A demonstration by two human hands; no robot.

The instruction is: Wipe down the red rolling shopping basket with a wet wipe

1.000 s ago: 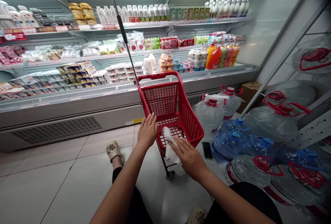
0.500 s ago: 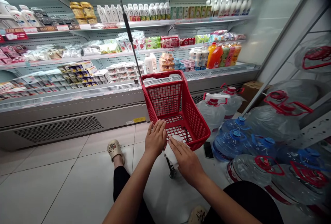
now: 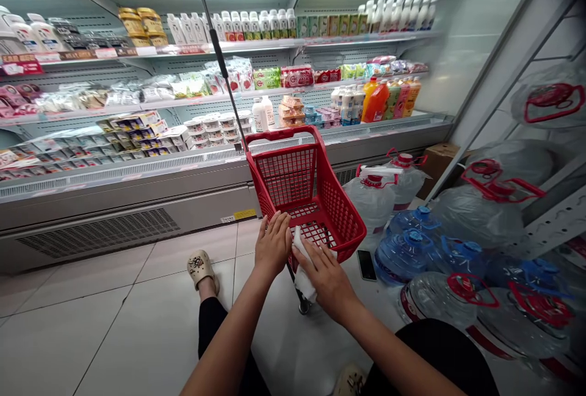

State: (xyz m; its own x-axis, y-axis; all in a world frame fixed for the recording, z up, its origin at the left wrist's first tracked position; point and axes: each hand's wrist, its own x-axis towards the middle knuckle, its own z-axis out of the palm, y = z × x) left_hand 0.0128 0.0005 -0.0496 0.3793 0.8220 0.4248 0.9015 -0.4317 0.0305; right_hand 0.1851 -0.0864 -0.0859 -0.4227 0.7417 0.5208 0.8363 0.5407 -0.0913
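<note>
A red plastic shopping cart basket (image 3: 341, 204) with a lattice floor stands tilted in front of me, on a metal leg with a wheel at the bottom. My left hand (image 3: 273, 243) lies on the basket's near left corner, fingers stretched out and close together, thumb hidden. Just to its right, my right hand (image 3: 327, 277) presses a white cloth or tissue (image 3: 306, 283) over the near rim. Part of the white piece hangs below the fingers, and some shows above them. A long thin pole with a dark grip (image 3: 218, 53) rises from the basket's left side.
Behind the basket runs a refrigerated display (image 3: 183, 198) with dairy goods and drinks. Large water bottles (image 3: 407, 255) crowd the floor at right. A phone (image 3: 367, 265) lies on the tiles beside them. My foot in a beige clog (image 3: 200, 265) is at left.
My right hand has shifted slightly along the near rim, and more of the white cloth now shows above its fingers. My left hand keeps its place on the corner. The view has turned a little.
</note>
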